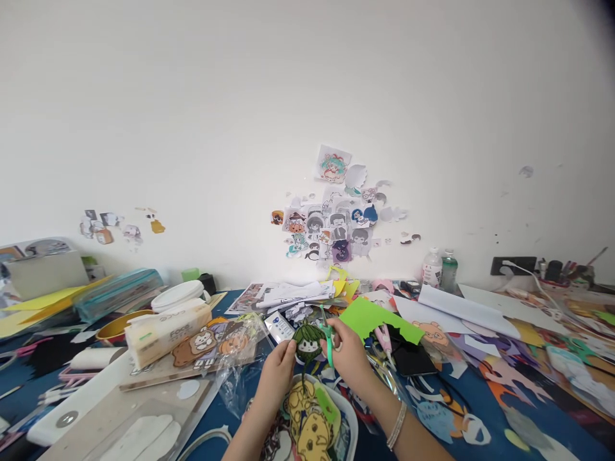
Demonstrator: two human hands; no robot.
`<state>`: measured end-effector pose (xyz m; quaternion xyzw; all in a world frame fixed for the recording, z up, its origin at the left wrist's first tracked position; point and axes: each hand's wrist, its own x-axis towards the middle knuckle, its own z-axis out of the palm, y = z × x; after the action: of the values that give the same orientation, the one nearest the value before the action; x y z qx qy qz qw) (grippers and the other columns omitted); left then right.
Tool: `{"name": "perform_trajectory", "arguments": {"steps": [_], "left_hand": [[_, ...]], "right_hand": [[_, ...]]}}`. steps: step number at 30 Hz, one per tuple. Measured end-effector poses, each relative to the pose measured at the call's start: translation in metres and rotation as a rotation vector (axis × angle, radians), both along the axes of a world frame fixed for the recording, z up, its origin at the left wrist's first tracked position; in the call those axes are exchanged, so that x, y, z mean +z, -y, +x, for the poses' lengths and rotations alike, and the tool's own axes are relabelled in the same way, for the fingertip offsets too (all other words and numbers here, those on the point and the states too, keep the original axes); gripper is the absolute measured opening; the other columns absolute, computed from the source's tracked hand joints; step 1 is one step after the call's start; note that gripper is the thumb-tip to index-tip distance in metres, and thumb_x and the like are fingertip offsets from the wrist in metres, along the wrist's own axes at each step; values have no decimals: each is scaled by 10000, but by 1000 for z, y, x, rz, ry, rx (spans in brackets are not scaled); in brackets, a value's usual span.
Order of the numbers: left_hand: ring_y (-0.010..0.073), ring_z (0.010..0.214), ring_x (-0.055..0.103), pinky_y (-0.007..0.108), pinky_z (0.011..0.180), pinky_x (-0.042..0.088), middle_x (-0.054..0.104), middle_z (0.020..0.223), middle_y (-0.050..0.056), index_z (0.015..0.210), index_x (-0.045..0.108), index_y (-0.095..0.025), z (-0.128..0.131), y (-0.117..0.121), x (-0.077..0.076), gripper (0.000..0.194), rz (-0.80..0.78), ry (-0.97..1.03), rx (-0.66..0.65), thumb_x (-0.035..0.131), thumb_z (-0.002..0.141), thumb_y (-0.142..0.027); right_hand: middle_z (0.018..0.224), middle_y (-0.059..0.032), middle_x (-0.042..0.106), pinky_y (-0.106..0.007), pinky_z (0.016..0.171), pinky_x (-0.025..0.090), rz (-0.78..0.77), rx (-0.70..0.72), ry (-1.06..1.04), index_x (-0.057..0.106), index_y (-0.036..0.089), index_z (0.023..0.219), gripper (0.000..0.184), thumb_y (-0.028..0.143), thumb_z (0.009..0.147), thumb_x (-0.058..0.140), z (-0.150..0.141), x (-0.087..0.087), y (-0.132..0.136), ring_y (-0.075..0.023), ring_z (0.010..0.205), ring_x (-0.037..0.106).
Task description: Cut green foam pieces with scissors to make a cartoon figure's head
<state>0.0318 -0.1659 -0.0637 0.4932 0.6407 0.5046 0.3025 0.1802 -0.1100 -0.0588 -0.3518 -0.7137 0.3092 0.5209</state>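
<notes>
My left hand [276, 374] pinches a small paper cut-out of a cartoon figure with dark green hair [309, 342], holding it up over the table. My right hand [348, 352] is closed round green-handled scissors [327, 336], whose blades point up and meet the cut-out's right edge. A thin bracelet circles my right wrist. Below both hands lies a white tray [353, 410] with yellow cartoon cut-outs [310, 422] in it. A bright green paper sheet [379, 320] lies just right of the scissors.
A tissue pack [166, 330] and a lion picture [211, 342] lie to the left. Paper scraps, white sheets [461, 307] and two bottles [439, 269] crowd the back. Stickers [331, 224] cover the wall. A power strip [512, 264] sits far right.
</notes>
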Motion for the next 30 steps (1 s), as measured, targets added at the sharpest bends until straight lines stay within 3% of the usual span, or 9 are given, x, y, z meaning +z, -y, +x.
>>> {"name": "perform_trajectory", "arguments": {"steps": [3, 7, 10, 13, 15, 17, 23, 30], "left_hand": [[83, 367, 273, 227, 392, 205, 296, 446, -92, 677, 444, -207, -2, 0, -1, 522, 62, 51, 33, 358, 645, -720], [91, 356, 307, 233, 392, 244, 350, 468, -87, 821, 514, -177, -4, 0, 0, 489, 117, 112, 71, 382, 686, -629], [111, 389, 401, 254, 425, 331, 474, 551, -47, 910, 523, -162, -9, 1, 0, 467, 143, 142, 91, 445, 671, -556], [191, 631, 580, 301, 600, 447, 613, 778, 60, 930, 550, -150, -13, 2, 3, 472, 166, 157, 107, 545, 610, -497], [237, 847, 597, 319, 751, 450, 633, 936, 109, 926, 581, -150, -12, 3, 6, 455, 178, 157, 106, 573, 608, -475], [247, 923, 584, 324, 806, 440, 638, 984, 111, 942, 597, -152, -8, 2, 7, 449, 195, 161, 69, 557, 643, -485], [230, 678, 600, 312, 578, 491, 631, 706, 41, 858, 589, -150, 1, -2, 3, 457, 203, 166, -13, 605, 597, -525], [215, 555, 586, 342, 572, 494, 576, 545, 6, 958, 539, -119, -5, 1, 5, 570, 171, 224, 58, 452, 676, -606]], "right_hand": [[609, 27, 431, -242, 530, 315, 31, -23, -46, 607, 184, 897, 274, 284, 643, 587, 0, -1, 0, -140, 538, 372], [646, 14, 492, -245, 528, 369, -57, 48, -136, 575, 181, 864, 260, 336, 657, 599, -2, 0, -2, -131, 523, 421], [714, -12, 536, -246, 526, 410, -124, 82, -210, 541, 180, 861, 286, 393, 676, 589, -2, 3, -3, -142, 561, 490], [716, -20, 551, -250, 533, 425, -161, 82, -262, 538, 180, 855, 296, 402, 671, 606, 0, 5, -4, -155, 597, 517], [696, -16, 554, -249, 525, 424, -168, 85, -277, 546, 182, 835, 289, 391, 654, 629, 0, 6, -4, -156, 589, 518], [682, -10, 555, -246, 513, 419, -168, 94, -278, 554, 183, 815, 283, 368, 628, 657, -1, 5, -3, -152, 571, 512], [669, 11, 542, -238, 511, 402, -176, 130, -234, 561, 193, 788, 237, 310, 608, 662, -10, -3, 1, -132, 531, 474], [678, 8, 543, -238, 524, 403, -191, 119, -229, 541, 194, 796, 234, 299, 622, 656, -9, -4, 0, -140, 556, 480]]}}
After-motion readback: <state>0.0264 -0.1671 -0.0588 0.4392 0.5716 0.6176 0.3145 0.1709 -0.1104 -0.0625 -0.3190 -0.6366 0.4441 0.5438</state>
